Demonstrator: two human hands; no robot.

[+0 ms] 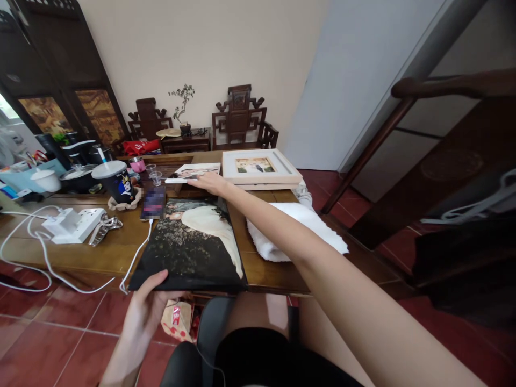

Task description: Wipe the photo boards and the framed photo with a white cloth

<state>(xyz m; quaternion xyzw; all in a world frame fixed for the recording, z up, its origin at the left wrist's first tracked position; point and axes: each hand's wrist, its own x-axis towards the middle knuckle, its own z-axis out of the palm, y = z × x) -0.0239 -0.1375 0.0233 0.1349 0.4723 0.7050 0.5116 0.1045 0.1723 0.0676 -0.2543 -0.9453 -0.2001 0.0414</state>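
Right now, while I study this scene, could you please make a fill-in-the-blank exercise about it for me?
The left hand holds the dark rectangular photo panel, whereas the right hand is at a flat photo print whose edge colour is ____.
In the picture, the fluffy white cloth lies to the ____ of the dark panel.
Through the round grey lid of the black cup sticks a ____.
The small potted tree stands between two carved dark wooden ____.
Missing words: white; right; straw; chairs.

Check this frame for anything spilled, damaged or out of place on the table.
No spill or damage shows. White cables sprawl by the power strip and loop past the near edge of the table, which looks untidy. The phone looks blocky, probably masked in the picture.
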